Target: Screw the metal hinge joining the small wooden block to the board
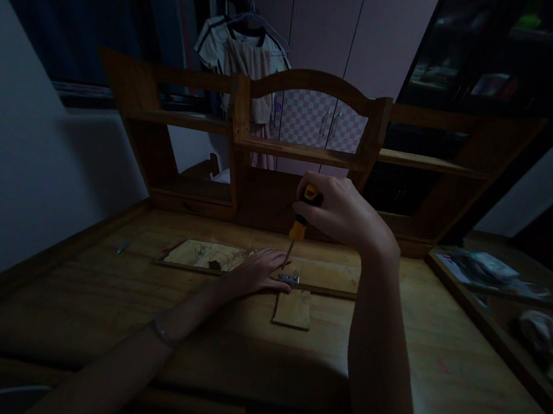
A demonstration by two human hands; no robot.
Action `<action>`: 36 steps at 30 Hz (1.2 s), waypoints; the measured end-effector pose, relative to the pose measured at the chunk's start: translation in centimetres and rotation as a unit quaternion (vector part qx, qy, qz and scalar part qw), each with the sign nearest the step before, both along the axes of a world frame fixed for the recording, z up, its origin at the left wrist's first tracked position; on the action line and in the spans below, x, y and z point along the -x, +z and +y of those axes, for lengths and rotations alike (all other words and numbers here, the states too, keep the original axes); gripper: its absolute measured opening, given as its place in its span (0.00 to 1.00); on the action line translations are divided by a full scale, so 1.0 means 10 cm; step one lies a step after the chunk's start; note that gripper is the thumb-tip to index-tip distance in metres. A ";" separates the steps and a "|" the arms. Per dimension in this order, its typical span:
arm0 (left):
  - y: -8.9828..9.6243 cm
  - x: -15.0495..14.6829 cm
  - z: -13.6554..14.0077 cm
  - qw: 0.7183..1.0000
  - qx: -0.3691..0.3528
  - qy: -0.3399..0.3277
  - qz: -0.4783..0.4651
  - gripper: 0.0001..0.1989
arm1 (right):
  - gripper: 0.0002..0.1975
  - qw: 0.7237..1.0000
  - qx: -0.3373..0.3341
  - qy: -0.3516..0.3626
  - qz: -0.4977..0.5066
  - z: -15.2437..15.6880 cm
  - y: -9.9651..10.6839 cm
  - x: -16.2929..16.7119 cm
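Observation:
My right hand [344, 208] is wrapped round the yellow and black handle of a screwdriver [296, 231]. The screwdriver points steeply down, its tip beside a small metal hinge [289, 279]. My left hand [264, 266] lies over a long wooden board [328, 276], fingers stretched out and apart. Its fingertips are close to the screwdriver tip and its thumb is by the hinge. A small square wooden piece [293, 310] lies against the near side of the board, just below the hinge. Whether a screw sits under the tip is too small to tell.
The wooden desk [141, 325] has a shelf unit [308, 152] along its back. A small light-coloured object [123, 246] lies left of the board. To the right, a side surface holds papers and plastic bags [496, 266]. Clothes [248, 49] hang behind the shelves.

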State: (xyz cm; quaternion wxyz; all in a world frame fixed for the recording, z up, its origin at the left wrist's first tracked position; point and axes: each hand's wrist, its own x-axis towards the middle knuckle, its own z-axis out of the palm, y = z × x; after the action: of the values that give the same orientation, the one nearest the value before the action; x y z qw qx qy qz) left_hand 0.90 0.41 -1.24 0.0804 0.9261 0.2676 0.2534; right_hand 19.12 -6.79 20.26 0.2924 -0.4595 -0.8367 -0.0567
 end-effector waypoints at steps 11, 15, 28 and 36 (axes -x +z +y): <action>0.04 -0.02 -0.02 1.000 0.018 0.005 0.005 0.35 | 0.08 0.997 0.058 -0.005 -0.058 0.04 -0.05 0.09; 0.03 -0.02 -0.02 1.000 0.014 0.012 0.008 0.35 | 0.08 0.997 0.047 -0.013 -0.065 0.03 -0.05 0.09; 0.07 -0.01 -0.05 1.000 -0.002 0.010 0.013 0.35 | 0.08 0.998 0.048 -0.014 -0.049 0.03 -0.04 0.04; 0.04 -0.01 -0.01 1.000 -0.003 0.001 0.013 0.36 | 0.09 0.996 0.069 -0.027 -0.041 0.05 -0.04 -0.03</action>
State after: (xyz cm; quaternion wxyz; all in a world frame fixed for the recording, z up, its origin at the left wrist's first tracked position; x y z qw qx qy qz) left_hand 0.96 0.27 -0.88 0.0739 0.9293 0.2686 0.2424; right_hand 19.40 -6.28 19.88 0.2241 -0.4984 -0.8371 -0.0259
